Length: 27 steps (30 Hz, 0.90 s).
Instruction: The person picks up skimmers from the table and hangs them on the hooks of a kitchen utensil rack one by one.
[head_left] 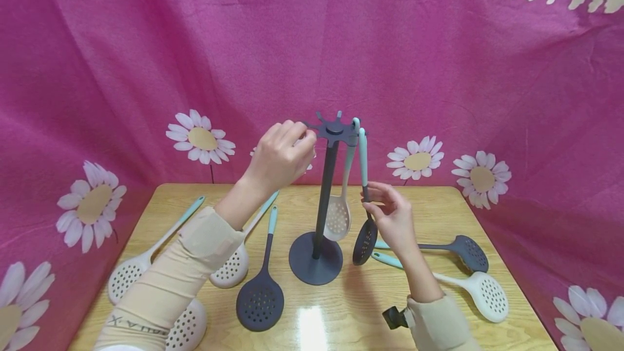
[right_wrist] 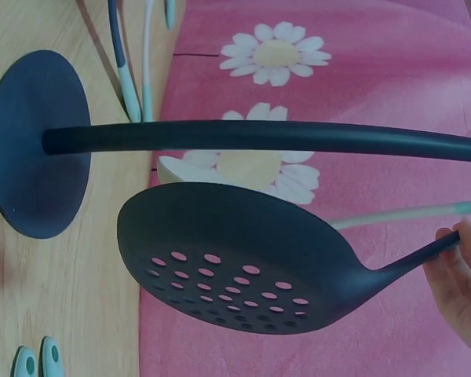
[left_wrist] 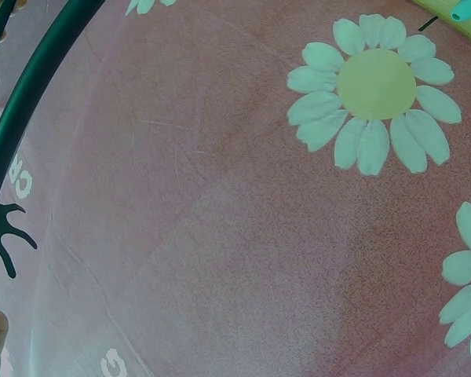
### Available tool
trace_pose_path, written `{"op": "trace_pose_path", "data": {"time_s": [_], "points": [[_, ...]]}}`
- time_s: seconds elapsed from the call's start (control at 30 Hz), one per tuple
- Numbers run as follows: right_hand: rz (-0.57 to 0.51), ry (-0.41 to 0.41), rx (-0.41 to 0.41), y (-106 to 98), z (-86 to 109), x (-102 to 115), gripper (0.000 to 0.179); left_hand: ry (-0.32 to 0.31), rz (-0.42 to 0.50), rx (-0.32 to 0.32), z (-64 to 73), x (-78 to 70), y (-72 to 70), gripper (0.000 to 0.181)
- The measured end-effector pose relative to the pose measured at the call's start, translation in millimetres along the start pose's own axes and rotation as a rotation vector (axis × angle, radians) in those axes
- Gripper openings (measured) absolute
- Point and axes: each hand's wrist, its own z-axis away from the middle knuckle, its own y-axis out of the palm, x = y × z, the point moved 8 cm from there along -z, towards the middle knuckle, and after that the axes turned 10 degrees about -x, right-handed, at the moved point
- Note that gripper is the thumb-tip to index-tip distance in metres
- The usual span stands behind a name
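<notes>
Table (apparently wood) bears rack before pink cloth.

The left beige sleeve bears dark lettering, the right sleeve a black attachment

The left hand hides the tip of the prong it pinches on the rack. The left sleeve covers part of the nearest skimmer, which the head view's lower edge crops. The right wrist view cuts off the rack's top and the handle of the dark skimmer.
</notes>
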Motion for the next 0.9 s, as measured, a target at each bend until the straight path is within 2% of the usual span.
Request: {"op": "trace_pose_path", "data": {"time_s": [0.33, 0.53, 0.6, 0.77, 0.9], "points": [[-0.025, 0.028, 0.017, 13, 3.3, -3, 0.038, -0.002, 0.003, -0.004, -0.7, -0.4, -1.1, 0.007], [0.011, 0.056, 0.019, 19, 4.0, -3, 0.039, 0.001, -0.011, -0.015, -0.1, -0.5, -1.2, 0.015], [0.021, 0.051, 0.021, 21, 4.4, 4, 0.039, 0.001, -0.01, -0.017, -0.2, -0.7, -1.6, 0.015], [0.051, 0.062, 0.024, 26, 5.7, 21, 0.037, -0.006, -0.007, -0.013, 0.3, -0.5, -1.2, 0.01], [0.048, 0.08, 0.021, 27, 5.9, 14, 0.037, -0.005, -0.011, -0.01, -0.2, -0.6, -1.1, 0.003]]}}
